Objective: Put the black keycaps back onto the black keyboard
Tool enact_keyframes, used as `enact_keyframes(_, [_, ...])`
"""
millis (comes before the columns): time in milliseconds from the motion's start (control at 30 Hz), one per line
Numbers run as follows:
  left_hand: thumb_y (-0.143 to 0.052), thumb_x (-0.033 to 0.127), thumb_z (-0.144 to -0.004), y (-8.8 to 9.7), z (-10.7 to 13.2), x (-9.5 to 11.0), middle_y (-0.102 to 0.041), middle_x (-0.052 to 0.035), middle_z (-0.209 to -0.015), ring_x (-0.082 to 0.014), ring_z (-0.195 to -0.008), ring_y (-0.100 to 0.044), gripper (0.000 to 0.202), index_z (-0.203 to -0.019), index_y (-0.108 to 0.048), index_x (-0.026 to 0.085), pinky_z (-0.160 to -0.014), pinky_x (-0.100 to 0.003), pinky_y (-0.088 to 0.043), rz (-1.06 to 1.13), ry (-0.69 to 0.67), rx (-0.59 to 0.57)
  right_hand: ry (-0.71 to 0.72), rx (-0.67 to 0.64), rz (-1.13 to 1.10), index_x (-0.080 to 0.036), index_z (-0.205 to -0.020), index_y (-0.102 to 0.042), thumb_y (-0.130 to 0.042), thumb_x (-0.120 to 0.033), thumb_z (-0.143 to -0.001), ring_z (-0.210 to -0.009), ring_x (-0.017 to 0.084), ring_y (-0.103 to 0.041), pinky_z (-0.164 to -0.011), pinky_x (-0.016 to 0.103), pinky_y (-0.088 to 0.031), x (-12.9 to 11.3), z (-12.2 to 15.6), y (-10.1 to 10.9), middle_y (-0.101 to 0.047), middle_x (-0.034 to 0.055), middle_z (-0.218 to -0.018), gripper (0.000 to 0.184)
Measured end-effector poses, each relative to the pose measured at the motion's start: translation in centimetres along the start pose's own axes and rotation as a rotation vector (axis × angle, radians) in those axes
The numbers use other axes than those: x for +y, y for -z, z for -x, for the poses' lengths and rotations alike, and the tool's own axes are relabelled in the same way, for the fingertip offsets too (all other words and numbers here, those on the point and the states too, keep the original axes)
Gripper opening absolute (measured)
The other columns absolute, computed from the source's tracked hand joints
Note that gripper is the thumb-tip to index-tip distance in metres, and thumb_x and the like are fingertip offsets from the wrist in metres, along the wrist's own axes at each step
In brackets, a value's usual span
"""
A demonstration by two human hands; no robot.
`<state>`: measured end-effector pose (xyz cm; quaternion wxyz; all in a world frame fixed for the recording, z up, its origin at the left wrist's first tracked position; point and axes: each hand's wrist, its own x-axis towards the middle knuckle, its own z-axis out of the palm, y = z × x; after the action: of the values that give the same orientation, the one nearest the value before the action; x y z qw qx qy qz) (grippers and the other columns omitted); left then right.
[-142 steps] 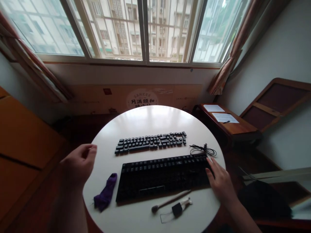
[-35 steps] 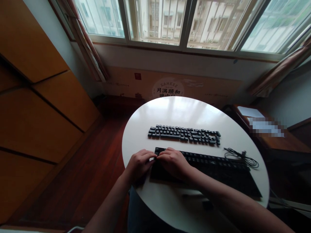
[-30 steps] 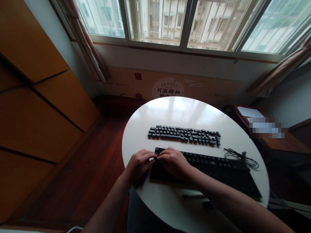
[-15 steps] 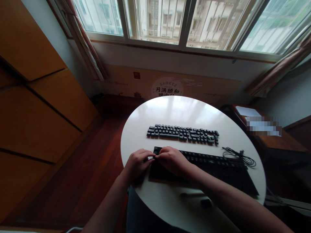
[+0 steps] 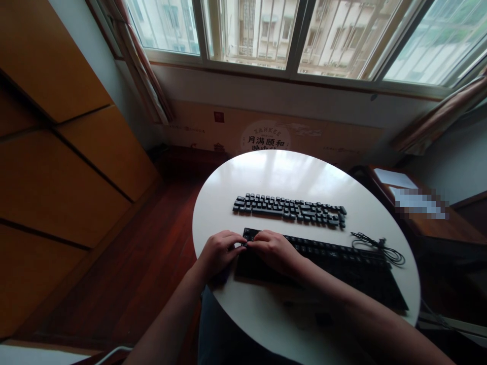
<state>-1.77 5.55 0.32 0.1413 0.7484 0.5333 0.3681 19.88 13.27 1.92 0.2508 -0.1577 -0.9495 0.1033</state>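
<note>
A black keyboard [image 5: 342,266] lies across the near part of a round white table [image 5: 281,175]. Both my hands meet at its far left corner. My left hand [image 5: 218,252] is curled at the keyboard's left edge, its fingertips touching those of my right hand. My right hand [image 5: 274,251] rests on the keyboard's left end with its fingers bent down onto the top row. Whatever is pinched between the fingertips is too small to see. Behind the keyboard, several loose black keycaps [image 5: 289,209] are laid out in rows.
A coiled black cable [image 5: 376,247] lies at the keyboard's right end. A wooden side table with papers [image 5: 395,180] stands to the right. Orange cabinets [image 5: 57,152] line the left wall. A window [image 5: 266,30] and a printed cardboard panel [image 5: 266,139] are behind the table.
Earlier my hands were apart, the right at the keyboard's right end and the left raised. Over the last second both have stayed together at the left corner, shifting only slightly.
</note>
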Motion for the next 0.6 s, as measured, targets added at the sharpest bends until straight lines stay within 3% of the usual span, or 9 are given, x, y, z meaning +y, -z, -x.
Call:
enact_keyframes(300, [-0.070,0.021,-0.088,0.0,0.1,0.3,-0.075,-0.0038,-0.095,-0.0182,-0.088,-0.069,0.011,-0.097,-0.076,0.023,-0.079,-0.029,-0.056,-0.059,-0.055,0.044,0.023,-0.003,0.016,-0.020,-0.088,-0.074,-0.054,-0.024,-0.100,-0.065,0.012,-0.048,-0.061,0.024,-0.035,0.0,-0.1,-0.2,-0.060,0.0015,-0.072,0.024])
enact_keyframes(600, [-0.069,0.022,-0.086,0.3,-0.2,0.7,-0.071,-0.0052,-0.091,-0.0175,-0.084,-0.067,0.008,-0.088,-0.077,0.022,-0.076,-0.028,-0.056,-0.015,0.016,0.008,-0.037,-0.180,0.105,-0.018,-0.071,-0.069,-0.059,-0.019,-0.092,-0.059,0.011,-0.042,-0.060,0.027,-0.029,-1.6,-1.2,1.2,-0.061,0.0017,-0.067,0.024])
